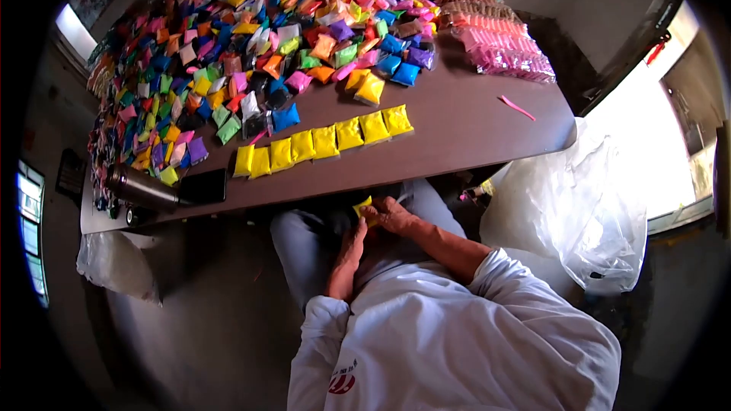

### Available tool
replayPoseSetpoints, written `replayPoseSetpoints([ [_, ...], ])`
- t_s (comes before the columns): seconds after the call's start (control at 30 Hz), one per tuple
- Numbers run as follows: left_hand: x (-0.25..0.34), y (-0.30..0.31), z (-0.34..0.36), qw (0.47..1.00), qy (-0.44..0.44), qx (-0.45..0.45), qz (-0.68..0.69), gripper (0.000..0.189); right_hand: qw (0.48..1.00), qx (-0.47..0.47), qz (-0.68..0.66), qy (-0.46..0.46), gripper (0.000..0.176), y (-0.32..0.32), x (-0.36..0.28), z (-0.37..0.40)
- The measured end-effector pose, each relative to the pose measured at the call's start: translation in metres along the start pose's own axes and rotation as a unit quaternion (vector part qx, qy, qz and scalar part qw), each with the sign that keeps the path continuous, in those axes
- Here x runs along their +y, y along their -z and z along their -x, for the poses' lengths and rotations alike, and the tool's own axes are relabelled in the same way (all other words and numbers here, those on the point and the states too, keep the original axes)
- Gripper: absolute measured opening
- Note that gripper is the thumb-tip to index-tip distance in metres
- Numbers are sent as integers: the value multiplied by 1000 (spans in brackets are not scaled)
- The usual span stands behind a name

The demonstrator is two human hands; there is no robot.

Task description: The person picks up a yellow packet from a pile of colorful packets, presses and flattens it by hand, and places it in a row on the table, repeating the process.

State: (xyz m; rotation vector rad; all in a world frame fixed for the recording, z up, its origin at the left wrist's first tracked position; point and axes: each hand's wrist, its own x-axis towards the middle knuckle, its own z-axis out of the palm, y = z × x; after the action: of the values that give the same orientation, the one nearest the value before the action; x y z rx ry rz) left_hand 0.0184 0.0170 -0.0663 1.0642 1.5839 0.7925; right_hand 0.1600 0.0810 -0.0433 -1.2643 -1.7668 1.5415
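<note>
A small yellow packet [363,205] is between my hands, over my lap just below the table edge. My left hand [355,234] is closed at its lower left side. From the right, my right hand [390,215] has its fingers closed over it; most of the packet is hidden by them. On the table in front, a slanting row of several yellow packets [302,145] lies side by side. Two more yellow packets [370,90] lie behind the row, at the edge of the heap.
A large heap of mixed coloured packets [251,38] covers the table's far left. Bundles of pink and orange packs [506,49] lie at the back right, near a pink strip [517,108]. A metal flask [143,186] and a phone [203,186] lie front left. A clear plastic bag [579,205] hangs right.
</note>
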Motion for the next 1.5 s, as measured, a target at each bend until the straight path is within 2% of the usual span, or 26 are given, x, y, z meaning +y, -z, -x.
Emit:
replayPoseSetpoints([
  [0.17, 17, 5, 14, 999, 12, -36, 39, 64, 999, 34, 0, 28, 37, -2, 4, 5],
  [0.23, 10, 4, 11, 997, 8, -46, 57, 64, 986, 112, 45, 115, 37, 0, -10, 17],
  [0.27, -12, 3, -1, 997, 0, -44, 58, 61, 986, 106, 97, 82, 34, 4, -21, 25],
  [0.33, -40, 1, -22, 994, 11, -64, 86, 59, 984, 122, 86, 92, 31, 14, -50, 48],
  [0.37, -38, -1, -23, 990, 28, -80, 110, 58, 984, 133, 73, 91, 29, 18, -58, 58],
  [0.4, -38, -1, -22, 991, -13, -80, 108, 56, 975, 171, 89, 107, 24, 21, -56, 65],
  [0.43, -38, -4, -22, 990, -13, -80, 111, 56, 975, 170, 92, 106, 24, 29, -60, 68],
  [0.5, -38, -7, -23, 978, 18, -83, 189, 53, 927, 296, -1, 232, 19, 56, -76, 65],
  [0.57, -36, -8, -21, 986, 12, -64, 154, 52, 928, 302, -35, 213, 18, 91, -84, 56],
  [0.63, -32, -8, -20, 994, 40, -63, 84, 51, 944, 297, 91, 113, 18, 129, -85, 45],
  [0.7, -28, -5, -19, 996, 24, -60, 65, 52, 926, 307, 182, 123, 20, 154, -83, 27],
  [0.77, -30, -3, -21, 997, 12, -57, 48, 52, 922, 302, 200, 136, 20, 173, -68, 4],
  [0.83, -33, -3, -23, 998, 6, -51, 28, 53, 919, 255, 257, 154, 21, 184, -65, -10],
  [0.93, -31, -3, -19, 997, 38, -54, 38, 53, 938, 218, 236, 134, 23, 191, -66, -25],
  [1.03, -25, -2, -17, 998, 25, -49, 24, 52, 944, 204, 241, 98, 26, 190, -66, -34],
  [1.2, -22, -2, -15, 998, 14, -45, 32, 48, 930, 296, 214, 34, 26, 181, -66, -33],
  [1.33, -30, -4, -19, 998, 32, -34, 40, 44, 925, 325, 192, 38, 24, 175, -68, -26],
  [1.4, -30, -4, -19, 999, 30, -34, 28, 43, 902, 378, 172, 120, 13, 168, -64, -25],
  [1.43, -27, -4, -20, 999, 26, -42, 11, 43, 905, 368, 171, 126, 13, 159, -66, -24],
  [1.5, -26, -3, -19, 999, 36, -38, 9, 42, 868, 396, 246, 173, 9, 142, -77, -16],
])
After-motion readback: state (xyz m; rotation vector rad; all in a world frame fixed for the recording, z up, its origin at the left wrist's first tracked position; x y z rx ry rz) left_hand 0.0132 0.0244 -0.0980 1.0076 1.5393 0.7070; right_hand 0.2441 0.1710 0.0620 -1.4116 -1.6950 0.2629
